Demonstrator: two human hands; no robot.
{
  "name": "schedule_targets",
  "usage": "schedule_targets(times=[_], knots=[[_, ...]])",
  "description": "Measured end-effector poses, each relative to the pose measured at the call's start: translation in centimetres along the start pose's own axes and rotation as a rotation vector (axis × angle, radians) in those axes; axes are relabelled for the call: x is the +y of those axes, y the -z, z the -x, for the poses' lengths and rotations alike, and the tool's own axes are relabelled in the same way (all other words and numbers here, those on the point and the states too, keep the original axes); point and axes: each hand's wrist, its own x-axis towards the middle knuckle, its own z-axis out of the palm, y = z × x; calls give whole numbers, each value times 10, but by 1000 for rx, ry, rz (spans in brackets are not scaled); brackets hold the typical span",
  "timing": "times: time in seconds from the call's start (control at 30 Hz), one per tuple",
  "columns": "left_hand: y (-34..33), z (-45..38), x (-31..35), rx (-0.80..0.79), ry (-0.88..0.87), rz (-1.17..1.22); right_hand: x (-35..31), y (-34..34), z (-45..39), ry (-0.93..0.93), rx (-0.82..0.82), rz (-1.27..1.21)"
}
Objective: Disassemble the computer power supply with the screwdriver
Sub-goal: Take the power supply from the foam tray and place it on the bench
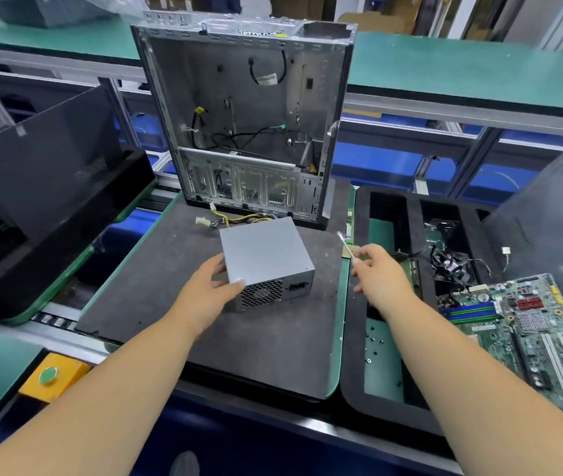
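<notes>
The left hand (213,290) grips the near-left corner of the grey metal power supply box (266,262) on the dark foam bench mat (273,345). The right hand (381,274), to its right, pinches a thin silver screwdriver (346,245).

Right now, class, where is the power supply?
The power supply sits mid-frame on the dark mat, before the open case, left hand gripping it.
</notes>
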Motion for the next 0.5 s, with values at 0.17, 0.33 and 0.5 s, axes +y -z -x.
schedule_targets(times=[0.17, 0.33, 0.5], knots=[[3, -10, -5, 14, 126, 12, -37, -31, 4, 6, -132, 36], [11, -23, -4, -48, 112, 24, -57, -47, 3, -50, -149, 110], [34, -35, -2, -140, 140, 72, -73, -56, 6, -118, -133, 174]])
